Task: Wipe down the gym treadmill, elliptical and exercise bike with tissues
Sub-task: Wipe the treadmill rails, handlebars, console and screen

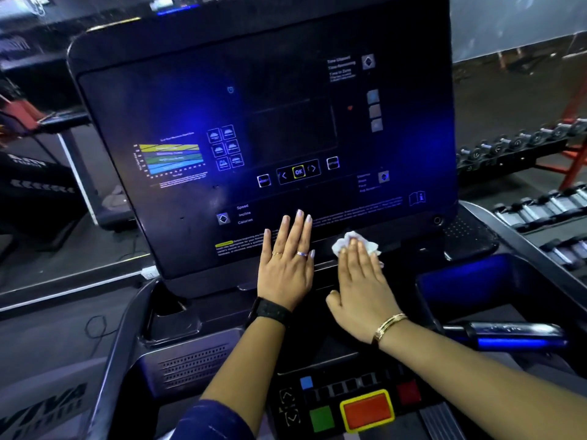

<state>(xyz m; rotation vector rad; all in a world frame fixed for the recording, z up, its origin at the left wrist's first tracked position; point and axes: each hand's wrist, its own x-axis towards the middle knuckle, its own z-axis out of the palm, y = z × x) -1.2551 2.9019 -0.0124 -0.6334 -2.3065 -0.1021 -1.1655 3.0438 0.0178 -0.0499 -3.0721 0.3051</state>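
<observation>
Treadmill console [190, 74] mid-wipe: my right hand [362, 281] presses the tissue [341, 244] flat-fingered at its bottom edge, left hand [286, 268] splayed beside; next I'd sweep sideways.

tissue [341, 244] under right hand [362, 287], on console [190, 106] | left hand [286, 265] just left | dumbbells [521, 144] right

Rows of dumbbells [514, 144] sit on a dark rack [508, 160] with orange-red legs at the right. A thin black cable [95, 325] loops low at the left.
</observation>
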